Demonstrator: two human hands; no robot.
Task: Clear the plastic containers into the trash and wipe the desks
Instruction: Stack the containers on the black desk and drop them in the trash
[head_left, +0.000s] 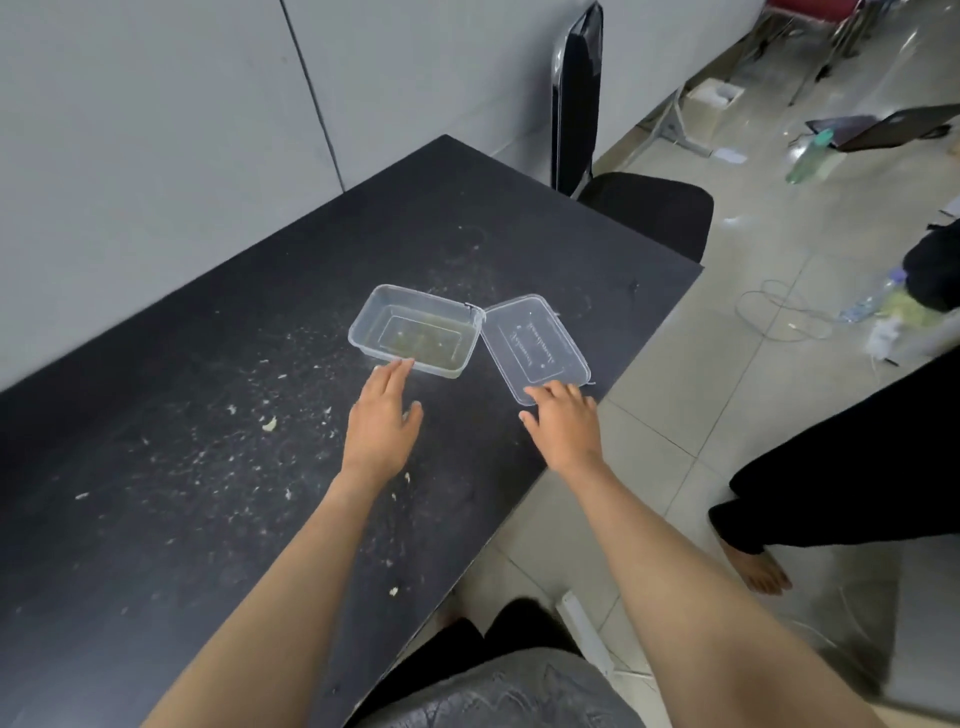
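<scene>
The fingers (397, 370) of the left hand (382, 423) lie straight and close together, the thumb held apart to the right, and their tips reach the near rim of one clear plastic container (415, 331); whether they touch it cannot be told. They grip nothing. The fingers (553, 392) of the right hand (563, 426) are slightly spread and curled down, their tips resting on the near corner of one clear lid (535, 348), with the thumb out to the left. They pinch nothing either.

The container sits open side up at the centre of the frame, with greenish residue on its bottom. The lid lies flat just to its right, turned at an angle, one far corner touching the container's right end and its near end close to the worktop's right edge. Faint printed lettering shows on it.

Both rest on one black worktop (208, 364), which runs from the lower left toward the upper middle and is scattered with pale crumbs (269, 424) and dusty smears. Two bare forearms stretch in from the bottom edge.

At the upper middle stands one black chair (649, 213), against a grey wall. On the tiled floor at the right lie two plastic bottles: one (808, 158) at the upper right, another (872, 299) lower down beside a loose white cable (779, 312). At the right edge, another person's dark trouser leg and one bare foot (763, 571) show.
</scene>
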